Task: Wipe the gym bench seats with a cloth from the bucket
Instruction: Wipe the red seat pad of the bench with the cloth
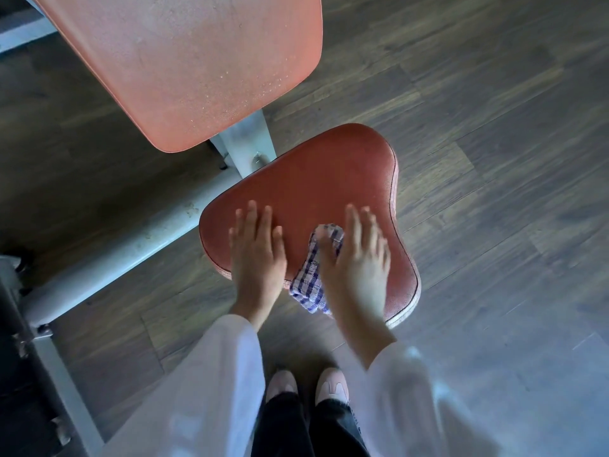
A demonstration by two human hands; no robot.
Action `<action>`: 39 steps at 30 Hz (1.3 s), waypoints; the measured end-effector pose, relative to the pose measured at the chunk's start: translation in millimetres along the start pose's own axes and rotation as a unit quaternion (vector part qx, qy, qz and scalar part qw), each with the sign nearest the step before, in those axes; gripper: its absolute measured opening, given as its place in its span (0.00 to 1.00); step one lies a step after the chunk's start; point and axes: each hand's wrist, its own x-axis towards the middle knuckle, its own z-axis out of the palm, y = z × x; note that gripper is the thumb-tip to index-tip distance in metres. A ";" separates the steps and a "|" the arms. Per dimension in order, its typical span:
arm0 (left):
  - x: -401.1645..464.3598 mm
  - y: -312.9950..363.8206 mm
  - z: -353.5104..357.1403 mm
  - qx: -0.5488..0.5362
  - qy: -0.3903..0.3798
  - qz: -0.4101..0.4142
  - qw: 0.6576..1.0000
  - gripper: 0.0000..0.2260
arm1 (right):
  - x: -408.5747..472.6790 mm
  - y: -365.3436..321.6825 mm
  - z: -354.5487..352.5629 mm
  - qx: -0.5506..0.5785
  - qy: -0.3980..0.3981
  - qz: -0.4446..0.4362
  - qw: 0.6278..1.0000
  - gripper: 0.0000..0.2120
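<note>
On a dark wood-plank floor [478, 94] stands a gym bench, its red seat pad [329, 173] the surface being wiped, with the paler backrest pad [184, 61] at about 11 o'clock from it. The right hand [357, 255] presses flat, fingers straight, on the blue-checked cloth [311, 285], which lies near the seat's 6 o'clock edge with a corner hanging over. The left hand [257, 252] rests open and flat just beside it at 9 o'clock; unwiped surface seems to lie towards 12 o'clock, so the right hand is placed to push there.
</note>
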 end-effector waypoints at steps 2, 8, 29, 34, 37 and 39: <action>4.3 -13.0 2.6 0.058 -0.020 -0.003 0.998 0.26 | -24.5 -14.1 12.4 -0.048 -0.021 -0.012 0.999 0.32; 2.0 -9.9 8.8 0.092 -0.008 -0.011 0.996 0.29 | -11.2 19.3 15.5 -0.105 -0.025 -0.005 0.994 0.29; -2.3 44.6 30.2 0.112 -0.054 0.002 0.992 0.34 | -4.2 57.4 -13.4 -0.009 0.003 0.046 0.999 0.36; -1.3 47.4 20.5 0.116 -0.104 0.006 0.988 0.36 | -21.4 62.9 -9.0 0.014 0.076 0.004 0.997 0.31; -2.2 53.0 10.1 0.141 -0.166 0.013 0.976 0.29 | -1.5 62.4 -15.5 0.047 0.084 0.067 0.993 0.27; -8.9 61.0 2.2 0.153 -0.177 0.054 0.971 0.28 | 10.5 62.8 -25.1 0.053 0.069 0.097 0.992 0.25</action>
